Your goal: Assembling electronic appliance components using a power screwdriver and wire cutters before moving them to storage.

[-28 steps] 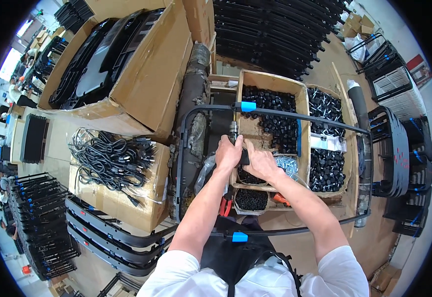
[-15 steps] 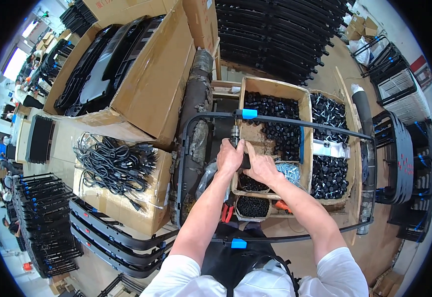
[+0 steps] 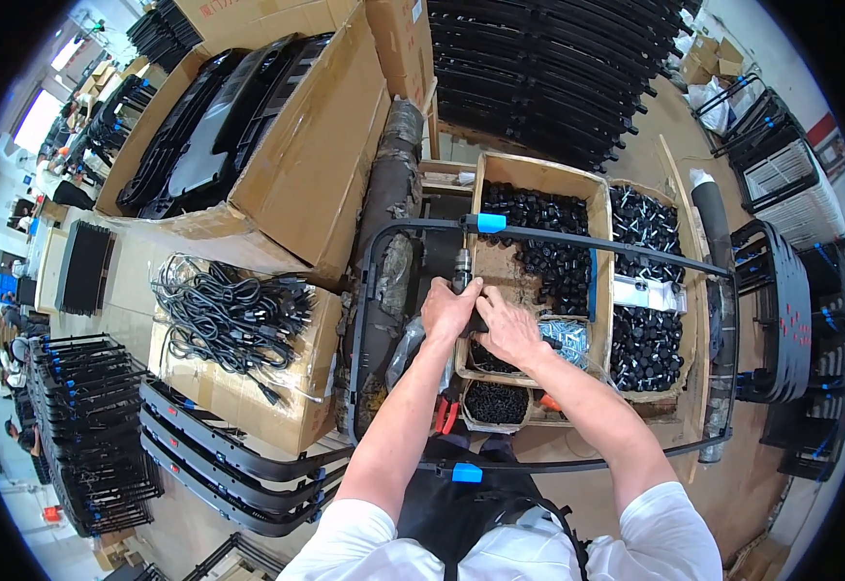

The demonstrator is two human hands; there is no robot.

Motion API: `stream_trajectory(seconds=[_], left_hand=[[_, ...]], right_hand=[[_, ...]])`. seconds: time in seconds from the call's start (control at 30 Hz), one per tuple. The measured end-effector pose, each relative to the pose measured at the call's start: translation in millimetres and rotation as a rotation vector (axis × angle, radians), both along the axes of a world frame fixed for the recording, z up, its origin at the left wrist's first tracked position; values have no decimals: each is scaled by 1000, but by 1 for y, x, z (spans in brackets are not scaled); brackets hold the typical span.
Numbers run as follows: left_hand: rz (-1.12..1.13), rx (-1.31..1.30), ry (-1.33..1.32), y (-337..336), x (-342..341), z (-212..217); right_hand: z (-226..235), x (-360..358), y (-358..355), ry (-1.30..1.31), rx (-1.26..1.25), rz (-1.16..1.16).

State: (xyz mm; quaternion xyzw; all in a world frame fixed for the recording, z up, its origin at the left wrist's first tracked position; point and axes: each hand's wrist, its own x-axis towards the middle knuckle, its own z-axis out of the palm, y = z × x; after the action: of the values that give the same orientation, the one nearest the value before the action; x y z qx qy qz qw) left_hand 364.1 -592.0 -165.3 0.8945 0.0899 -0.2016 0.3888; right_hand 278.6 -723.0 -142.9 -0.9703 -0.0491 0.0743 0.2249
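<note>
While you lean over the bench, things stand so:
Frame (image 3: 577, 240): black tube loop, lying over the boxes before you.
Box (image 3: 538, 208): open carton of small black parts, under the frame.
Left hand (image 3: 448, 310): closed around a driver (image 3: 462, 266), upright by the box.
Right hand (image 3: 507, 329): fingers curled beside your left; what it holds, you cannot tell.

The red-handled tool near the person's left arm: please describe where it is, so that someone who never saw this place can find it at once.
Start from the black tubular frame lying across the work surface in front of the person. Follow the left forearm down from the left hand to the small carton of black parts at the frame's near side. The red-handled tool lies just left of that carton, the only red thing among black parts and brown cardboard.
</note>
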Motion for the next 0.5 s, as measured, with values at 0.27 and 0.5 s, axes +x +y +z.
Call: stream_trajectory(seconds=[0.27,0.5], left_hand=[[-34,22,-59,2,-7,3],[-88,93,-167,9,-15,-1]], right_hand=[[0,-8,1,3,13,-6],[-3,-17,4,-61,11,21]])
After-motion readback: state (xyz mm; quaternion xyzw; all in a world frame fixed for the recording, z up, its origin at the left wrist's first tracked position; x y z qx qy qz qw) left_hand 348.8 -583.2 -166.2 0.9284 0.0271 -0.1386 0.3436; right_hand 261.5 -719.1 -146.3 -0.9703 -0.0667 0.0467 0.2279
